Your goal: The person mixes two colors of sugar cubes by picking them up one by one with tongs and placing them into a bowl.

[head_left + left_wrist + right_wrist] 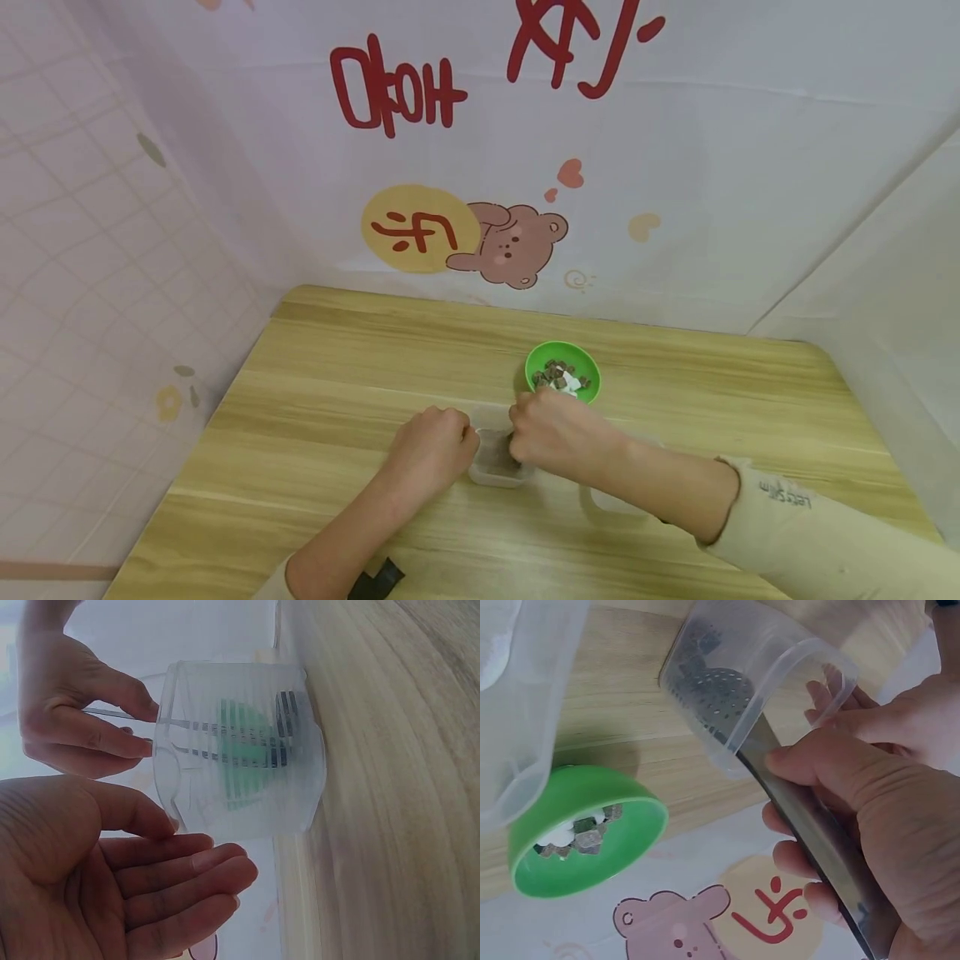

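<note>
A small clear plastic container (498, 463) stands on the wooden table (337, 358) between my two hands. My right hand (532, 433) pinches the handle of a metal slotted spoon (727, 694), whose perforated head is inside the container (780, 667). My left hand (202, 847) lies beside the container (240, 750) with fingers nearly straight and the thumb tip at its rim. Just behind my right hand sits a green bowl (562, 372) holding brown and white bits.
A second clear plastic container with a handle (615, 500) stands under my right forearm, also seen as a clear container (517, 697) at the right wrist view's upper left. Printed cloth walls enclose the table at the back and both sides.
</note>
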Demonstrator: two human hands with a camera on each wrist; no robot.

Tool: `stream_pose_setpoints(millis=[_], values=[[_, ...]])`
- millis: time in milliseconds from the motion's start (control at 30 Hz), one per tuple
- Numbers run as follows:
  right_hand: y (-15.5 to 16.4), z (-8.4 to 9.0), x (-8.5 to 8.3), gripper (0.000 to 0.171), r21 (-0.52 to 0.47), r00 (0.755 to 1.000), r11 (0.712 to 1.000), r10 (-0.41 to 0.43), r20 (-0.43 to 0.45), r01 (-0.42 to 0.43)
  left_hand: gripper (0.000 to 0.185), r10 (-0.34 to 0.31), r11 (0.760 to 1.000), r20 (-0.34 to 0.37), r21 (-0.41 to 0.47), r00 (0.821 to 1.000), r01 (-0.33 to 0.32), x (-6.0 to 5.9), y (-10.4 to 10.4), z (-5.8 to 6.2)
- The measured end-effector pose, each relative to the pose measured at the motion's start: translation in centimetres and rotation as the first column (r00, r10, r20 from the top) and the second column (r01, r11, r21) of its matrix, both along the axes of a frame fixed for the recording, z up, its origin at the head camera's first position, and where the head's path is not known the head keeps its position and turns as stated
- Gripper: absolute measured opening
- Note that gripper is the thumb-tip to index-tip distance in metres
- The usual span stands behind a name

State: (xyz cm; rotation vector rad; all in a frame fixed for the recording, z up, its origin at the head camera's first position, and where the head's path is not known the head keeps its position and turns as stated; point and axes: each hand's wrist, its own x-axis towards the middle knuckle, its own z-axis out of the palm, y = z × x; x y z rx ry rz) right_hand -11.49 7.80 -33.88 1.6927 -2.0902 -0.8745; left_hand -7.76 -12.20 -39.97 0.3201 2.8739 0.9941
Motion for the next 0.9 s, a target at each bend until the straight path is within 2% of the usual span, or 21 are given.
stream_pose_setpoints(millis=[100, 200, 367, 600, 767, 900], values=[[0.4, 0.1, -0.4, 0.042, -0.035, 0.998, 0.999, -0.01, 0.063, 0.012, 0.048, 0.003, 1.0, 0.006, -0.006, 1.0, -0.003, 0.0, 0.0, -0.1], [1.1, 0.0, -0.9, 0.038, -0.114, 0.99, 0.993, -0.012, 0.14, 0.028, 0.047, 0.007, 1.0, 0.018, -0.009, 1.0, -0.007, -0.1, 0.0, -0.1], [2.7, -0.2, -1.8, 0.024, -0.313, 0.968, 0.948, 0.023, 0.25, 0.058, 0.046, 0.01, 1.0, 0.026, -0.014, 1.0, -0.01, -0.1, 0.0, -0.3], [4.9, 0.7, -2.7, 0.019, -0.552, 0.933, 0.826, 0.105, 0.343, 0.11, 0.047, 0.01, 1.0, 0.032, -0.004, 0.999, -0.01, 0.0, -0.2, -0.3], [6.9, 1.5, -3.0, 0.025, -0.671, 0.918, 0.724, 0.138, 0.371, 0.163, 0.046, 0.018, 1.0, 0.035, -0.004, 0.999, -0.018, 0.1, -0.3, -0.1], [9.0, 1.3, -3.3, 0.026, -0.736, 0.911, 0.641, 0.138, 0.387, 0.216, 0.046, 0.023, 1.0, 0.038, -0.009, 0.999, -0.022, 0.0, -0.3, -0.1]])
